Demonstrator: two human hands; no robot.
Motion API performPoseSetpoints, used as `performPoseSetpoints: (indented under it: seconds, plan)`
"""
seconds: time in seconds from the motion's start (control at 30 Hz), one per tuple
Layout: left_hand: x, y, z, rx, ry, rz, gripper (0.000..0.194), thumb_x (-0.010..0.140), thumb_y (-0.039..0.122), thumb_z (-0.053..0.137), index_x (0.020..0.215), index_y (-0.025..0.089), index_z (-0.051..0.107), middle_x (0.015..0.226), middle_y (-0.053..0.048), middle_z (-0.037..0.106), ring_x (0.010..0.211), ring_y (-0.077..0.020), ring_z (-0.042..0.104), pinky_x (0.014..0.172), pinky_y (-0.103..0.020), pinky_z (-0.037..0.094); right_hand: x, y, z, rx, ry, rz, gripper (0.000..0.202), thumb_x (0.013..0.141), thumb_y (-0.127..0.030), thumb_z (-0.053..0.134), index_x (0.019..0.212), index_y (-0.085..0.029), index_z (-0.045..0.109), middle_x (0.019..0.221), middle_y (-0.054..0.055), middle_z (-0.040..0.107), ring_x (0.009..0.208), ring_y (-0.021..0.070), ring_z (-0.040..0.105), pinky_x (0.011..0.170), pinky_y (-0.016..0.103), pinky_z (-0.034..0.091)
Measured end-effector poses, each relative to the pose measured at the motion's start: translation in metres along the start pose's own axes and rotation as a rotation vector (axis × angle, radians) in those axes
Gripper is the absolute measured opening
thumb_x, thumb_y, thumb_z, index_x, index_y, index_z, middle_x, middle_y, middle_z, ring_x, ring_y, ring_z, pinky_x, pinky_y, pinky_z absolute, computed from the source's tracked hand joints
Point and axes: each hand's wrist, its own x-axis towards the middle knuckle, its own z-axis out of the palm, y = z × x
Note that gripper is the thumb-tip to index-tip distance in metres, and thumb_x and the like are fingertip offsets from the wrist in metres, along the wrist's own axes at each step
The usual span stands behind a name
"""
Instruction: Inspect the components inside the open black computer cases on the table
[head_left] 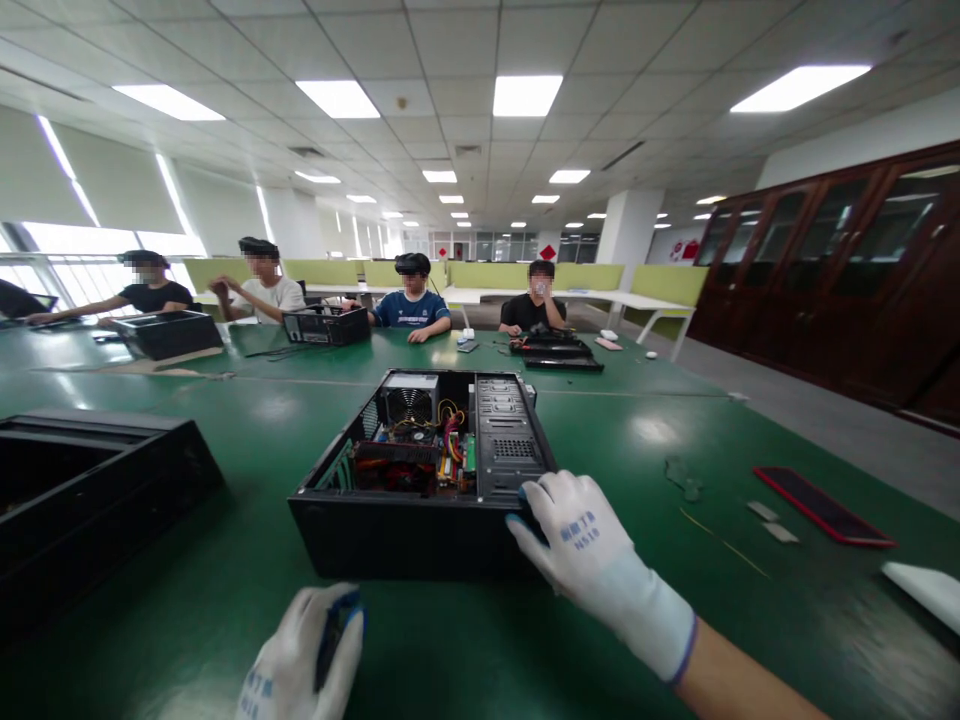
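Note:
An uncovered black computer case [420,540] lies on its side on the green table, its inside facing up. Within it I see a power supply with a fan [411,400], bundled coloured wires [452,440] and a metal drive cage [512,430]. My right hand [574,525], in a white glove with blue fingertips, grips the near right corner, fingers over the top edge and thumb against the near wall. Nearer to me, my left hand [304,655], gloved alike, hovers apart from the case. Its fingers and thumb curve with a gap between, and nothing shows in it.
Another black case [97,480] stands at the left. To the right lie a red-edged dark panel [821,505], small grey pieces [772,522], a thin yellow strip [724,540] and a white object [926,595]. Several people sit across the table with computer parts.

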Motion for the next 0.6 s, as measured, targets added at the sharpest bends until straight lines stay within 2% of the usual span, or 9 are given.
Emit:
performPoseSetpoints:
  seconds: [0.13, 0.27, 0.37, 0.5, 0.6]
  plan:
    - [0.031, 0.030, -0.011, 0.064, 0.117, 0.164, 0.033, 0.096, 0.044, 0.053, 0.121, 0.025, 0.060, 0.101, -0.005, 0.067, 0.083, -0.0201, 0.071, 0.068, -0.030, 0.058, -0.040, 0.005, -0.018, 0.044, 0.072, -0.016, 0.030, 0.098, -0.039, 0.050, 0.107, -0.014, 0.065, 0.094, 0.010, 0.063, 0.087, 0.0253, 0.053, 0.079, 0.039, 0.034]
    - [0.059, 0.050, -0.021, 0.125, 0.104, 0.212, 0.031, 0.096, 0.044, 0.050, 0.117, 0.025, 0.061, 0.100, -0.005, 0.064, 0.082, -0.0209, 0.069, 0.071, -0.033, 0.055, -0.070, 0.011, -0.032, 0.089, 0.153, -0.040, 0.025, 0.096, -0.035, 0.055, 0.105, -0.014, 0.065, 0.091, 0.009, 0.063, 0.083, 0.0240, 0.053, 0.076, 0.039, 0.034]
    - [0.072, 0.055, -0.023, 0.136, -0.023, 0.192, 0.029, 0.097, 0.046, 0.048, 0.108, 0.025, 0.064, 0.098, -0.004, 0.063, 0.083, -0.0204, 0.068, 0.074, -0.034, 0.052, -0.085, 0.014, -0.040, 0.108, 0.197, -0.050, 0.022, 0.095, -0.031, 0.056, 0.104, -0.014, 0.065, 0.089, 0.008, 0.063, 0.081, 0.0236, 0.053, 0.075, 0.038, 0.033]
    - [0.078, 0.061, -0.024, 0.155, -0.300, 0.125, 0.036, 0.100, 0.048, 0.039, 0.092, 0.025, 0.066, 0.093, -0.003, 0.062, 0.081, -0.0191, 0.066, 0.075, -0.034, 0.050, -0.094, 0.015, -0.046, 0.136, 0.206, -0.051, 0.019, 0.095, -0.028, 0.055, 0.103, -0.014, 0.065, 0.088, 0.008, 0.063, 0.080, 0.0229, 0.053, 0.074, 0.038, 0.033]
    - [0.079, 0.067, -0.026, 0.199, -0.377, 0.053, 0.040, 0.100, 0.048, 0.036, 0.088, 0.024, 0.065, 0.092, -0.003, 0.061, 0.082, -0.0193, 0.066, 0.075, -0.035, 0.048, -0.093, 0.015, -0.047, 0.156, 0.202, -0.046, 0.019, 0.096, -0.028, 0.054, 0.103, -0.014, 0.065, 0.087, 0.008, 0.064, 0.080, 0.0229, 0.054, 0.074, 0.038, 0.034]
